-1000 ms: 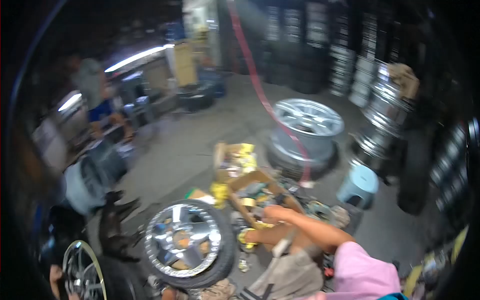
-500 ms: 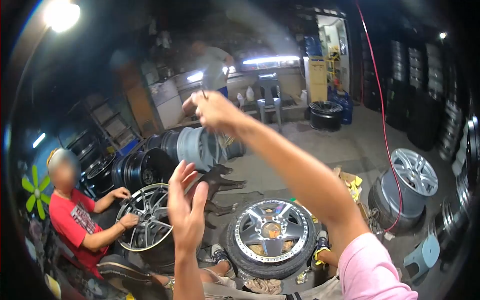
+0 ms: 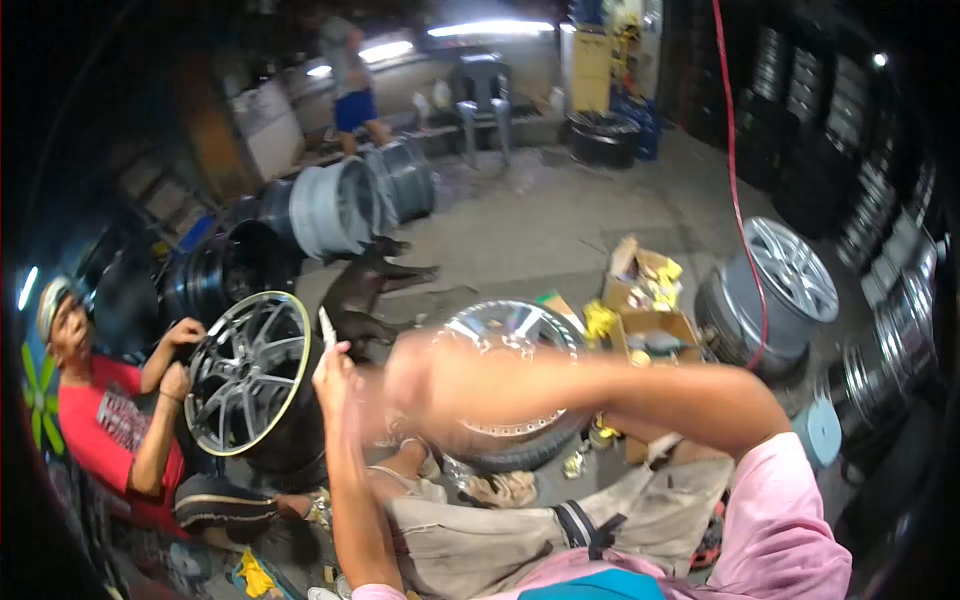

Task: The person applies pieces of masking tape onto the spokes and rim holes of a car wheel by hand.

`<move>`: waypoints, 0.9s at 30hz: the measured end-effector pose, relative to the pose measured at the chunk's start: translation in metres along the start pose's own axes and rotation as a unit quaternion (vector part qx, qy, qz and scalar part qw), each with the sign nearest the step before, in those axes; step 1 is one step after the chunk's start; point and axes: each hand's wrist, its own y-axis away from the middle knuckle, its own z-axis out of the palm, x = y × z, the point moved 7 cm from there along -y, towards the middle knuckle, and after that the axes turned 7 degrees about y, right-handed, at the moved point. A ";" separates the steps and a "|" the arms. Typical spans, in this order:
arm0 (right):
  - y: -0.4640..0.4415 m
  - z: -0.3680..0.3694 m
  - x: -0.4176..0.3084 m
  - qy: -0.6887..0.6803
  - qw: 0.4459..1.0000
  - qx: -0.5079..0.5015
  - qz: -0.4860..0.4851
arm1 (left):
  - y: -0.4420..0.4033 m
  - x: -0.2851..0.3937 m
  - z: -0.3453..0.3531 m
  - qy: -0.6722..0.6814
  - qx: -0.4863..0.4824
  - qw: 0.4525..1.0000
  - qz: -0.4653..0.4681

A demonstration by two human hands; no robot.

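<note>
My left hand (image 3: 338,385) is raised at the left of the middle, its fingers closed on a slim white object (image 3: 327,327) that points upward; its kind cannot be made out. Close beside it, my right hand (image 3: 415,375) is smeared by motion, so its fingers do not show clearly. My right forearm crosses in front of a wheel with a silver spoked rim (image 3: 512,318) and a black tyre (image 3: 525,457), which lies on the floor before my legs. The forearm hides the rim's middle.
At left, a person in a red shirt (image 3: 110,405) handles a spoked rim (image 3: 250,375). A dark dog (image 3: 360,290) lies beyond. Right are open cardboard boxes (image 3: 655,335), a red hose (image 3: 735,180), a silver rim (image 3: 790,270) and a stool (image 3: 818,432). Another person (image 3: 350,80) stands behind.
My right hand has come down from high and far out to beside my left hand. My left hand's spread fingers have closed on the slim white object. The view has tilted down.
</note>
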 end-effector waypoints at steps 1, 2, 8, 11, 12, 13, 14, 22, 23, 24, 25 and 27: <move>0.030 0.044 -0.025 0.149 0.987 0.044 -0.040 | -0.014 -0.031 -0.017 -0.004 0.013 0.997 -0.071; 0.043 0.044 -0.015 0.092 0.994 0.056 0.023 | -0.008 -0.025 -0.005 0.011 -0.011 0.998 -0.055; 0.174 -0.086 0.094 0.318 0.835 0.372 0.251 | 0.011 -0.010 0.014 -0.005 -0.074 0.997 -0.008; 0.320 -0.174 0.039 0.571 0.506 0.532 0.366 | 0.007 -0.006 0.011 -0.003 -0.065 0.998 -0.009; 0.345 -0.185 0.025 0.586 0.471 0.555 0.355 | 0.009 -0.003 0.013 -0.004 -0.059 0.998 -0.018; 0.371 -0.194 0.012 0.599 0.430 0.579 0.349 | 0.006 -0.007 0.015 0.014 -0.056 0.998 -0.024; 0.349 -0.188 0.003 0.577 0.511 0.534 0.349 | 0.003 -0.007 0.009 0.008 -0.067 0.998 -0.015; 0.380 -0.185 0.029 0.454 0.664 0.428 0.411 | -0.012 -0.031 0.043 -0.139 -0.226 0.962 0.069; 0.433 -0.209 0.012 0.438 0.606 0.480 0.458 | -0.006 -0.022 0.054 -0.139 -0.249 0.957 0.055; 0.523 -0.230 -0.044 0.414 0.442 0.511 0.610 | 0.000 -0.010 0.061 -0.138 -0.262 0.954 0.044; 0.558 -0.205 -0.111 0.471 0.325 0.534 0.623 | 0.008 -0.002 0.068 -0.123 -0.243 0.961 0.038; 0.764 -0.218 -0.168 0.452 0.223 0.636 0.584 | 0.025 0.005 0.073 -0.157 -0.212 0.964 0.043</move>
